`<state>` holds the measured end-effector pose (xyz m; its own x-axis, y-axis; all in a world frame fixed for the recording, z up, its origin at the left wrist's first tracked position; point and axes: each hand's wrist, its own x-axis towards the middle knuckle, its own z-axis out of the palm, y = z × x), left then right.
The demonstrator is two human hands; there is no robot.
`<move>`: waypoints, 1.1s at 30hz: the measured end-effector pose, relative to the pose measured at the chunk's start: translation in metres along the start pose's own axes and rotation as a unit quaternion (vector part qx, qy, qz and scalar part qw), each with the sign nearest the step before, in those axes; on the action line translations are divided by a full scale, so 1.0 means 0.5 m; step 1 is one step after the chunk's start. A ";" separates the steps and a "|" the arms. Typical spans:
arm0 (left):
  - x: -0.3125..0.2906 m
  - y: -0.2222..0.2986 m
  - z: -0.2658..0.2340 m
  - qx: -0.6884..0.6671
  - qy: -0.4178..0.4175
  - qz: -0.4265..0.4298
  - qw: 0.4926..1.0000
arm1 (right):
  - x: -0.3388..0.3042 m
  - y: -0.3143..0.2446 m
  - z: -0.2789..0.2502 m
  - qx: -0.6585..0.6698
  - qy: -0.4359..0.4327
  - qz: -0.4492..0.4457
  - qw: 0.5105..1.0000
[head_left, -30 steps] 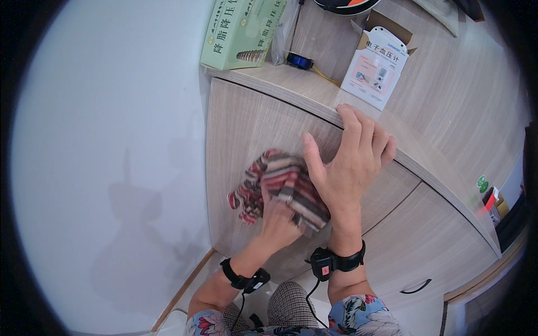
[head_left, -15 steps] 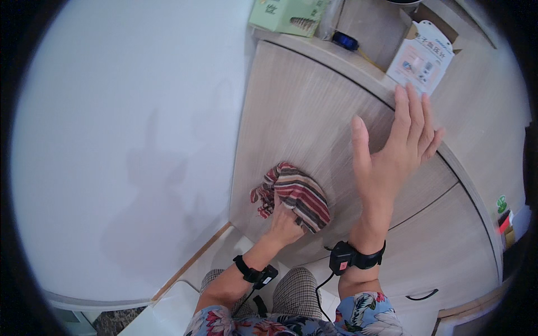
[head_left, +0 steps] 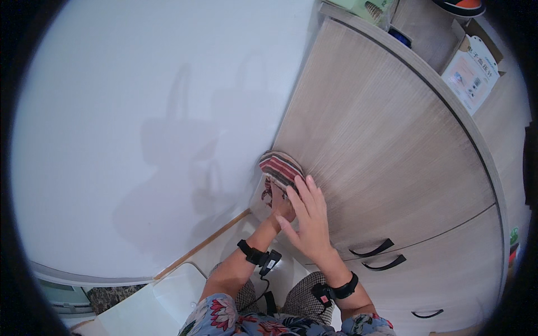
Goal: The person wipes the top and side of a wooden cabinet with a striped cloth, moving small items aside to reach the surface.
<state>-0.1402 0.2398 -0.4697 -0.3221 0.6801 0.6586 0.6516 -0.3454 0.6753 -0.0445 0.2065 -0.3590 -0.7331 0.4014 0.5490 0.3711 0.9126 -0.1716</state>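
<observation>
A striped cloth (head_left: 280, 167) in red, cream and dark grey is bunched in my left hand (head_left: 282, 206). It lies against the wood-grain cabinet front (head_left: 386, 129), close to where the cabinet meets the white wall. The left fingers are partly covered by the cloth and closed around it. My right hand (head_left: 311, 224) hangs just to the right of the left one, fingers stretched and apart, with nothing in it. Its fingertips overlap the cloth's right edge in the picture; I cannot tell whether they touch it.
On the cabinet top stand a white printed box (head_left: 471, 75), a green box (head_left: 367, 7) and a dark blue device (head_left: 400, 37). Black handles (head_left: 372, 248) stick out from the lower cabinet front. The white wall (head_left: 151, 112) runs along the left, and a white panel (head_left: 179, 291) is below.
The right hand has come down and left from the cabinet top's edge to beside the left hand. The left hand has brought the cloth nearer the wall corner. The view has shifted.
</observation>
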 end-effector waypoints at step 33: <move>-0.082 -0.190 0.107 0.119 -0.016 0.080 0.990 | -0.143 0.046 0.128 0.147 0.173 0.107 0.968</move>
<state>-0.1520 0.2794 -0.5787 -0.1823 0.6505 0.7373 0.8372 -0.2905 0.4633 -0.0199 0.2036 -0.4546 -0.4043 0.5805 0.7068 0.2781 0.8142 -0.5096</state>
